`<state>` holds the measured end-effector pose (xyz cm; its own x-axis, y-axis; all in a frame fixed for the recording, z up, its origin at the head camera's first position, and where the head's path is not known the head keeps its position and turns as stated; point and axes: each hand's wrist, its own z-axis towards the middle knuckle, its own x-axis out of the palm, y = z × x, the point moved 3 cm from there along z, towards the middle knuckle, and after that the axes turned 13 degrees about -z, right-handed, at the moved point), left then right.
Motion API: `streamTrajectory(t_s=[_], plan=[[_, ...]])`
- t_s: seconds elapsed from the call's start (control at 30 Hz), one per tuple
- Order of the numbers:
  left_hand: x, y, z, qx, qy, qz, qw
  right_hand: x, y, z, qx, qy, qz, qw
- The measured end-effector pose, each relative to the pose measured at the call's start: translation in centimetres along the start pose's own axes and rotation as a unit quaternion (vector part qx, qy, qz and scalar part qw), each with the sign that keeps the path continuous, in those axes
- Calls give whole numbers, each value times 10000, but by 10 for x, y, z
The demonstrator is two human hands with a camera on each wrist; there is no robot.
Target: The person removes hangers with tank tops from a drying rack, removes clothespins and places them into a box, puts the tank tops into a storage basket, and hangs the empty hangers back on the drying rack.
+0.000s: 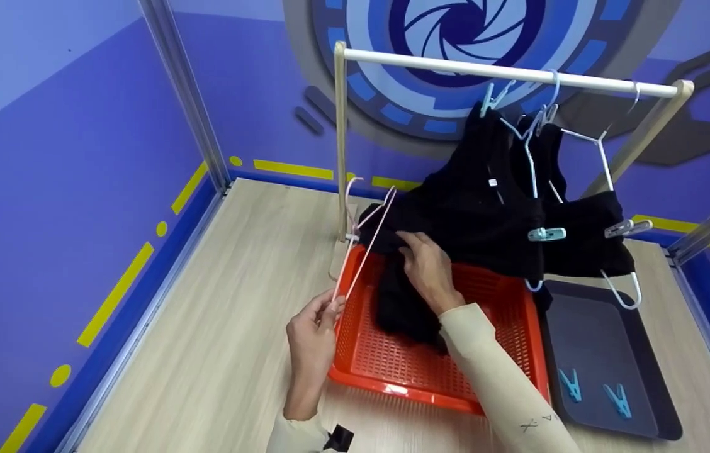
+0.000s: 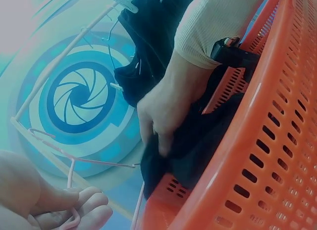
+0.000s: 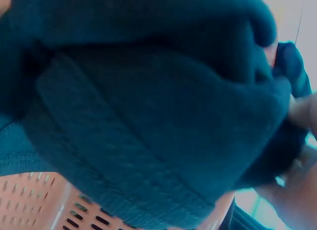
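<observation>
My left hand (image 1: 314,333) pinches the lower bar of a pink wire hanger (image 2: 104,163), which tilts up beside the left post of the rack, its hook at the top. My right hand (image 1: 430,270) grips a bunched black garment (image 1: 402,311) over the red plastic basket (image 1: 393,389). The cloth droops into the basket, and its upper folds lie right by the hanger. In the right wrist view a stitched hem (image 3: 148,160) of the dark cloth fills the picture. The garment's overall shape is hidden in its folds.
A clothes rack with a white rod (image 1: 424,61) stands behind. Black tops (image 1: 474,214) hang there on a blue and a white hanger (image 1: 607,167), held by clothespins (image 1: 547,234). Right of the basket, a grey tray (image 1: 600,333) bears blue clothespins (image 1: 618,401). Walls enclose the table.
</observation>
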<state>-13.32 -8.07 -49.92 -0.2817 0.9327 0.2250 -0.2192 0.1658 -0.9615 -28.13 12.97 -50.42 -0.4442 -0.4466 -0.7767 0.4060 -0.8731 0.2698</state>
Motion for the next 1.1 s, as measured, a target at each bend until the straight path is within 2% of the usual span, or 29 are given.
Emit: streamTrajectory(t_s=[0.1, 0.23, 0.47, 0.63, 0.7, 0.77, 0.87, 0.93, 1.0, 1.03, 1.1], plan=[[0, -1, 0, -55, -46, -21, 10000, -11, -1, 3, 428, -371, 86, 9984], [0, -2, -1, -21, -132, -28, 9999, -29, 0, 5, 751, -760, 224, 9940], [0, -3, -1, 153, -132, 32, 9998, -62, 6, 3, 819, -1555, 522, 9831], [-2, -4, 1, 62, -226, -92, 9997, -79, 9, -10, 677, -1687, 537, 9819], [-4, -3, 1, -8, -254, -128, 9996, -83, 12, -20, 523, -1514, 486, 9859], [-4, -1, 1, -3, -243, -150, 9996, -86, 17, -30, 315, -1153, 424, 9919], [-5, 1, 0, 11, -234, -201, 9995, -85, 25, -48, -2, -111, 154, 9998], [-4, 1, 0, 15, -240, -242, 9994, -83, 31, -57, -169, 786, -51, 9968], [-3, 0, 0, -10, -224, -285, 9993, -80, 35, -63, -238, 1583, -211, 9869], [-2, 0, 0, -29, -220, -287, 9993, -78, 35, -65, -264, 1851, -281, 9820], [-2, -1, 1, -87, -230, -273, 9993, -75, 35, -63, -266, 2069, -302, 9775]])
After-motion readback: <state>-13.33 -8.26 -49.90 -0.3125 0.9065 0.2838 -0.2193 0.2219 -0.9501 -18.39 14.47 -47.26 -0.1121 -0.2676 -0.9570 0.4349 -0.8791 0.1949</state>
